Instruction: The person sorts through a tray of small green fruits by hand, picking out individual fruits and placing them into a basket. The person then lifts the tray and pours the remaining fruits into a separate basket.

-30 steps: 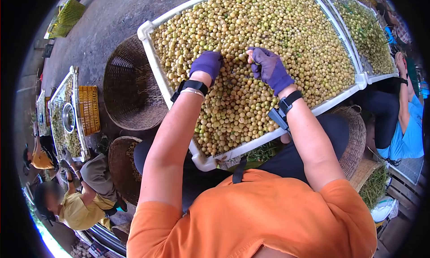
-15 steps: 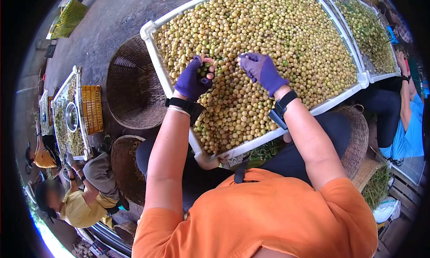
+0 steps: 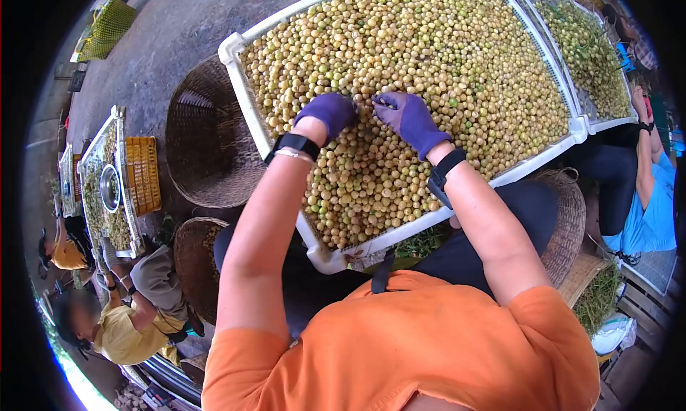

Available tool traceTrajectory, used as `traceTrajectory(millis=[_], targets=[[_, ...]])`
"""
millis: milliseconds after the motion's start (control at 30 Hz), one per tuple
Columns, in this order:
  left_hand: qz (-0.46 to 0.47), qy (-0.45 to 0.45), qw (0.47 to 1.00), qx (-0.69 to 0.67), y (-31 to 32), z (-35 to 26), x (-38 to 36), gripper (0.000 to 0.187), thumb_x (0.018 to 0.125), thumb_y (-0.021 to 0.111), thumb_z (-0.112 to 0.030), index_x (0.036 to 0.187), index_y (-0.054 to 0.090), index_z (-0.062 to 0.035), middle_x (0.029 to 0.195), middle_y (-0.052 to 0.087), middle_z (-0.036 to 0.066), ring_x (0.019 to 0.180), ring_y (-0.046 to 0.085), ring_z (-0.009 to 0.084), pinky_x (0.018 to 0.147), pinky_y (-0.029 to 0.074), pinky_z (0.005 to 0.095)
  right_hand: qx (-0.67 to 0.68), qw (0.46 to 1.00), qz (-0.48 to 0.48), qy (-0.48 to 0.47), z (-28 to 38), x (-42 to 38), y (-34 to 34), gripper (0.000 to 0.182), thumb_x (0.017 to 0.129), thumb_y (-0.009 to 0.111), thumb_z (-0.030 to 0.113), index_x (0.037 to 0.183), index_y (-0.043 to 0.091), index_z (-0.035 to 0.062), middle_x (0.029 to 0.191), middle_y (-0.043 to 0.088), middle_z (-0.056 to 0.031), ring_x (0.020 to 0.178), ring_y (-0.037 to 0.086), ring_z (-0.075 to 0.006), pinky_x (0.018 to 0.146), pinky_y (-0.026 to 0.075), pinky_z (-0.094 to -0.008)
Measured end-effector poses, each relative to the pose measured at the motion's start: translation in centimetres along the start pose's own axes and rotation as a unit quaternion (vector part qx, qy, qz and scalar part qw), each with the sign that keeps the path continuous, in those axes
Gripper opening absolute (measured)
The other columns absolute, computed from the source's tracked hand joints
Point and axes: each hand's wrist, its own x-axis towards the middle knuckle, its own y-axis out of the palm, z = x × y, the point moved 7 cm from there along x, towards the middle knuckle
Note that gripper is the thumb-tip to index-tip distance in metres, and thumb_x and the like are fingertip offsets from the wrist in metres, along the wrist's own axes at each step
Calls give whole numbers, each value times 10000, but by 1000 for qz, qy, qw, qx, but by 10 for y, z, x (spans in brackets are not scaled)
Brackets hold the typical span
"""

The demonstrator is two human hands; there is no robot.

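Observation:
Small round yellow-tan fruits [image 3: 371, 197], a few of them green, fill a large white-framed mesh tray [image 3: 239, 75]. Both my hands wear purple gloves and work among the fruits in the tray's near left part. My left hand [image 3: 330, 116] is turned back-up over the fruits, its fingers hidden beneath and beyond it. Just to its right, my right hand [image 3: 413, 122] has thumb and fingers drawn together in a pinch at the surface of the fruits. Whatever lies between those fingertips is too small to make out.
Left of the tray stand a deep woven basket [image 3: 214, 147] and a smaller basket [image 3: 196, 250] holding fruit. A second tray [image 3: 586, 50] adjoins at right, beside a person in blue [image 3: 654, 207]. At left, a person in yellow [image 3: 136, 332] sits near a yellow crate [image 3: 143, 172].
My left hand has turned from cupping several dark green fruits to back-up, moving right toward my right hand. The right hand has shifted slightly left and down, its fingertips now at the fruits.

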Motion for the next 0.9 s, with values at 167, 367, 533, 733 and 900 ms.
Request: traceTrajectory(millis=[167, 367, 533, 733, 900], targets=[[-36, 191, 967, 167, 0, 2, -40, 144, 824, 569, -187, 908, 674, -135, 898, 668, 99, 860, 643, 303, 715, 519, 385, -97, 991, -9, -92, 12, -1, 5, 268, 844, 625, 252, 1058, 666, 96, 939, 662, -160, 882, 635, -330, 778, 499, -411], [-179, -71, 974, -121, -15, 37, -10, 270, 879, 506, -293, 1027, 650, -119, 1045, 653, 130, 940, 620, 329, 849, 487, 395, -248, 962, 49, -103, 20, -3, 22, 223, 847, 549, 155, 1046, 644, 126, 942, 649, -147, 872, 628, -333, 759, 496, -441], [-175, -126, 975, -55, -7, 30, 6, 287, 896, 489, -333, 1041, 664, -158, 1074, 642, 112, 1008, 615, 307, 863, 491, 413, -250, 960, 71, -109, 12, -3, 25, 201, 833, 570, 173, 1006, 648, 107, 939, 648, -156, 871, 630, -337, 756, 496, -448], [-182, -136, 963, -148, -10, 34, 8, 310, 872, 548, -364, 1036, 669, -130, 1006, 653, 109, 940, 638, 270, 807, 508, 389, 68, 994, 31, 77, 5, 4, -8, 216, 858, 613, 266, 920, 653, 63, 704, 611, -76, 620, 591, -197, 557, 472, -334], [-131, -32, 621, -772, 2, 41, -19, 207, 896, 552, -248, 996, 605, -75, 846, 601, 55, 662, 560, 158, 503, 431, 231, 301, 938, 29, 169, 8, -7, -28, 257, 879, 625, 308, 822, 630, 58, 616, 534, 22, 472, 469, -43, 395, 353, -198]])
